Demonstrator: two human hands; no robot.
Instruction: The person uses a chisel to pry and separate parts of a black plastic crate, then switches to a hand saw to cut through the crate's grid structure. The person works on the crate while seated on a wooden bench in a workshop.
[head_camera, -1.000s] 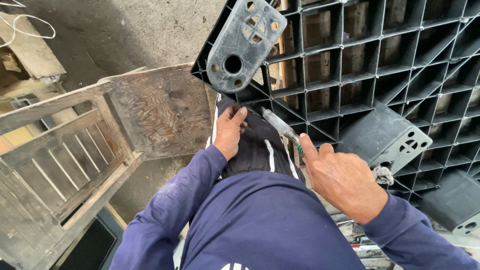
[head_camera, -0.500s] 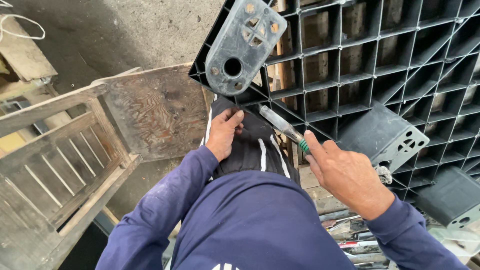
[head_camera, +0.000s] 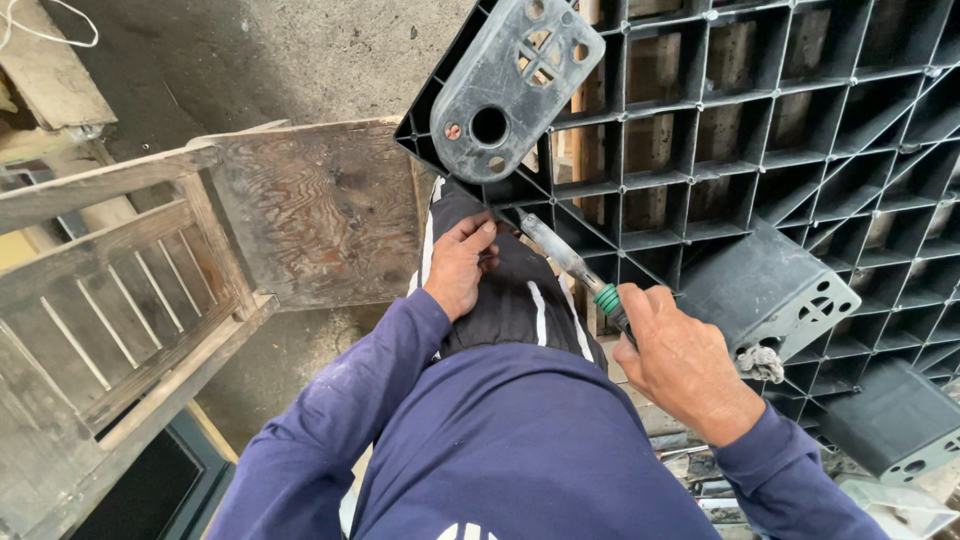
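Both hands work at the pallet (head_camera: 760, 130) edge: right hand (head_camera: 680, 355) grips the screwdriver (head_camera: 570, 265), left hand (head_camera: 462, 262) pinches by its tip, content unclear.

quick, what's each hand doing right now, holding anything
Left hand: fingers curled, resting on the black trouser leg; whether it grips anything cannot be told.
Right hand: closed around the tool.

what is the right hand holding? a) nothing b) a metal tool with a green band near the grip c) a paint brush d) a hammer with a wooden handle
b: the right hand is closed round the grip of a metal tool with a green band, its shaft pointing up toward the black plastic grid pallet, while the left hand rests on the dark trouser leg.
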